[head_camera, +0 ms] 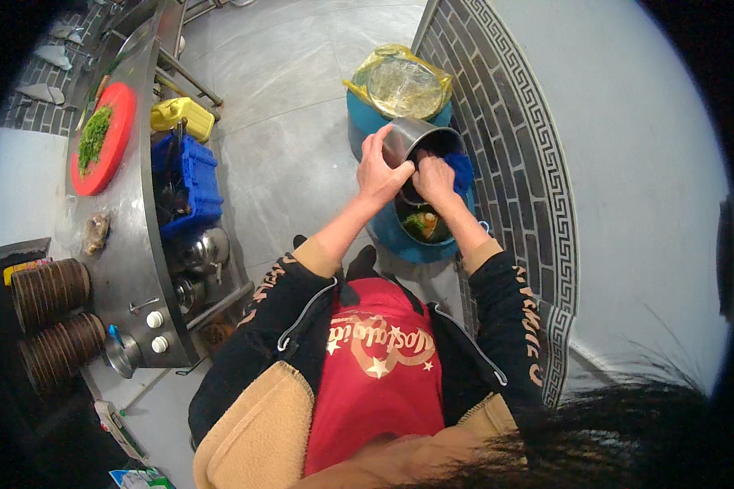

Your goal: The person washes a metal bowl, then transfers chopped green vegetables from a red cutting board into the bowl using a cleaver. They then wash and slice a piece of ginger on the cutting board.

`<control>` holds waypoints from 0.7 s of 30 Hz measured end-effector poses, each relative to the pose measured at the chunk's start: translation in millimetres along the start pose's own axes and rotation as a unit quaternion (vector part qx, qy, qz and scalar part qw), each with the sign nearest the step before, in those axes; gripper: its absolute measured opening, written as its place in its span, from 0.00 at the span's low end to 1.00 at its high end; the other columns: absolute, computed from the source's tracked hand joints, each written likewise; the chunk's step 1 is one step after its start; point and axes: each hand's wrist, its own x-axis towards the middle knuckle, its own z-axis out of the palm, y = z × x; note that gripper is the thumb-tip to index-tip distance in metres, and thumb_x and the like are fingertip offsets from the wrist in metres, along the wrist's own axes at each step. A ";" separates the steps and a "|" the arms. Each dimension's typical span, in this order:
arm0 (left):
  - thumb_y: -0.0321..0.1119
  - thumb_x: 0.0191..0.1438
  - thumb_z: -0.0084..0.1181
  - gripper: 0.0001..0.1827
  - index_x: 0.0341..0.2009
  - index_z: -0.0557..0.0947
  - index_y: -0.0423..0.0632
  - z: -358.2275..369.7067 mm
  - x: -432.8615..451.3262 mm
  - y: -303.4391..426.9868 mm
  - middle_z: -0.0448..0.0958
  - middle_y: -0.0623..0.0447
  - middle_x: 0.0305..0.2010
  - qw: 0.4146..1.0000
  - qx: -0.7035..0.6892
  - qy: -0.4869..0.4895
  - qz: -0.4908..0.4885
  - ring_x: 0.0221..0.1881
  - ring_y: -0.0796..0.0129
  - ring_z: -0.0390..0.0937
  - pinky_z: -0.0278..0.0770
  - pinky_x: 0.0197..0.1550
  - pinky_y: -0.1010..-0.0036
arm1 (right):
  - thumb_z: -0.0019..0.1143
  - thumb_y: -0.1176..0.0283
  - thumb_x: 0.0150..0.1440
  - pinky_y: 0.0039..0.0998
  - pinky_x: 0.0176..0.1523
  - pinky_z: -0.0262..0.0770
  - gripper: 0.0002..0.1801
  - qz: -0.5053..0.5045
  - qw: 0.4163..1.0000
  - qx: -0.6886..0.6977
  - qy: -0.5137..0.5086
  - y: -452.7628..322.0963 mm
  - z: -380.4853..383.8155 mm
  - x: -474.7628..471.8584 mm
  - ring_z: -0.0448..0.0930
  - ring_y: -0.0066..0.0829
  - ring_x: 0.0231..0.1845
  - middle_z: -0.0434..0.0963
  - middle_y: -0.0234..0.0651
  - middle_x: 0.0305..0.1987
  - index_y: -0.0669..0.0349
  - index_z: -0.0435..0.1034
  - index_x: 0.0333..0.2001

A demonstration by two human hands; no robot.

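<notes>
My left hand (379, 174) grips the rim and side of a metal pot (402, 137), tipped over a blue plastic barrel (384, 231). Into the pot's mouth reaches my right hand (435, 180); its fingertips are hidden inside, so whether they hold anything does not show. Green and orange food scraps (425, 224) lie in the barrel's opening below the pot. Beside my right hand is some blue material (460, 170), too unclear to name. A second blue barrel (359, 119) stands just beyond, its top covered by a yellow plastic bag (443, 79).
A patterned brick-tile wall (501, 122) runs close along the right. On the left, a steel counter (122, 250) carries a red round cutting board (122, 147) with chopped greens (94, 137). Its lower shelf holds a blue crate (202, 177) and a yellow jerrycan (187, 119).
</notes>
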 end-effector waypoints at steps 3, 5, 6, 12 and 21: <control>0.39 0.35 0.61 0.40 0.58 0.67 0.52 3.2 2.7 -4.7 0.69 0.46 0.51 0.999 0.000 0.009 0.035 0.51 0.53 0.70 0.70 0.52 0.63 | 0.46 0.69 0.57 0.36 0.46 0.74 0.16 0.031 0.955 0.281 -0.091 -6.6 1.6 5.7 0.78 0.38 0.43 0.79 0.44 0.42 0.69 0.71 0.44; 0.40 0.34 0.60 0.41 0.58 0.66 0.52 6.5 5.8 -9.1 0.68 0.45 0.52 0.999 -0.004 0.001 0.042 0.53 0.50 0.69 0.70 0.53 0.62 | 0.46 0.67 0.58 0.32 0.47 0.72 0.18 0.090 0.845 0.509 -0.136 -4.9 -4.8 6.0 0.77 0.30 0.41 0.79 0.38 0.41 0.69 0.71 0.46; 0.41 0.36 0.62 0.41 0.59 0.66 0.51 9.9 7.7 -10.9 0.68 0.44 0.52 0.999 0.010 -0.006 0.040 0.53 0.50 0.69 0.69 0.53 0.62 | 0.47 0.64 0.59 0.27 0.47 0.70 0.20 0.077 0.804 0.579 -0.116 -3.1 -9.3 1.7 0.74 0.22 0.39 0.77 0.32 0.39 0.68 0.71 0.49; 0.43 0.41 0.65 0.41 0.61 0.65 0.52 35.5 24.6 -23.6 0.69 0.46 0.46 0.999 -0.027 0.030 -0.002 0.45 0.59 0.70 0.70 0.49 0.66 | 0.54 0.69 0.49 0.28 0.41 0.73 0.18 -0.084 0.921 0.376 -0.057 13.7 -51.3 -41.4 0.78 0.27 0.35 0.78 0.34 0.35 0.55 0.72 0.46; 0.35 0.41 0.62 0.33 0.56 0.71 0.49 27.6 41.9 -40.4 0.68 0.46 0.50 0.988 -0.149 0.013 -0.038 0.43 0.60 0.71 0.71 0.48 0.68 | 0.58 0.66 0.44 0.40 0.33 0.75 0.16 0.021 0.994 -0.036 0.097 71.5 -33.3 -90.6 0.79 0.41 0.32 0.76 0.36 0.30 0.51 0.67 0.39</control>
